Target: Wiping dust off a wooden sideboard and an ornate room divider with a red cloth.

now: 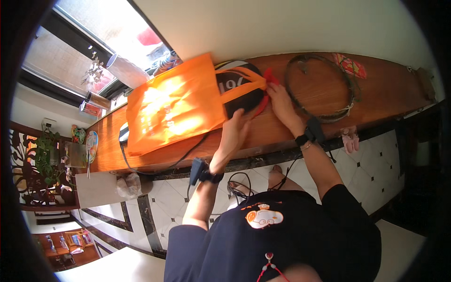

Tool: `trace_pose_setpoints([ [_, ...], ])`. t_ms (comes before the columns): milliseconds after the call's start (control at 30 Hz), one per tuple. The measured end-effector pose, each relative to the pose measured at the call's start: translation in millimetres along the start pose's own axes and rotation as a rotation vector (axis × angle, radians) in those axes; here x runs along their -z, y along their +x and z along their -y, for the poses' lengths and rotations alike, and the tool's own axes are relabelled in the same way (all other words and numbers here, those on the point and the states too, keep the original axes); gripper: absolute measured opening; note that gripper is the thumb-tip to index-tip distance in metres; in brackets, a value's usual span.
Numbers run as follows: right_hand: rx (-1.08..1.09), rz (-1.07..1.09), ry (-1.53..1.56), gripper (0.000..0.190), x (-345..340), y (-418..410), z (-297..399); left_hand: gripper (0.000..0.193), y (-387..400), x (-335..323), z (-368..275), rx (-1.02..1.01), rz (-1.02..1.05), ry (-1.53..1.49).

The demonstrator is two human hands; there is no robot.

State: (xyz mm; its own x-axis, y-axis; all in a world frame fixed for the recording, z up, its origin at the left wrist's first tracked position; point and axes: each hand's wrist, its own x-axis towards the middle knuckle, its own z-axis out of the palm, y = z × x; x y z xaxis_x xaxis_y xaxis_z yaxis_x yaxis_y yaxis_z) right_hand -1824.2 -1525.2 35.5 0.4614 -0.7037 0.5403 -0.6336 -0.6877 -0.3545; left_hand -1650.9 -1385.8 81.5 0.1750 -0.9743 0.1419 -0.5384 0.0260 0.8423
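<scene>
An orange fabric bag [176, 109] lies flat on a wooden counter [380, 91], its mouth towards the right. A black item [239, 100] with white printing sticks partly out of the mouth; the rest is hidden inside. Two orange handles [243, 91] stretch across it and come together at my right hand [283, 105], whose fingers pinch their ends. Red cloth [270, 76] shows beside those fingertips, and a red strip [260, 107] hangs below. My left hand [232, 135], slightly blurred, is at the bag's lower right corner with thumb and fingers apart, holding nothing visible.
A dark hoop [319, 118] lies right of my right hand, near a red packet [352, 66]. Beyond the bag stands a white vase [127, 70] by the window. A black cord [176, 164] loops over the counter's front edge. A plastic bag [129, 185] sits below.
</scene>
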Motion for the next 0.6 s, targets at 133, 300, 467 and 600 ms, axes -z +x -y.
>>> trace_pose_setpoints([
  [133, 0.118, 0.183, 0.159, 0.034, 28.8, -9.6, 4.5, 0.045, 23.9, -21.0, -9.6, 0.042, -0.028, 0.414],
  [300, 0.046, 0.202, 0.264, 0.022, 58.1, 66.1, -47.8, 0.036, 15.4, -23.3, -9.3, 0.076, -0.072, 0.564],
  [467, 0.047, 0.197, 0.393, 0.025, 18.2, 150.2, -47.2, 0.027, -4.3, -27.3, -13.0, 0.071, -0.155, 0.641],
  [600, 0.370, 0.248, 0.526, 0.024, -59.0, 175.3, -15.8, 0.028, -16.6, -23.0, -7.0, 0.040, -0.182, 0.621],
])
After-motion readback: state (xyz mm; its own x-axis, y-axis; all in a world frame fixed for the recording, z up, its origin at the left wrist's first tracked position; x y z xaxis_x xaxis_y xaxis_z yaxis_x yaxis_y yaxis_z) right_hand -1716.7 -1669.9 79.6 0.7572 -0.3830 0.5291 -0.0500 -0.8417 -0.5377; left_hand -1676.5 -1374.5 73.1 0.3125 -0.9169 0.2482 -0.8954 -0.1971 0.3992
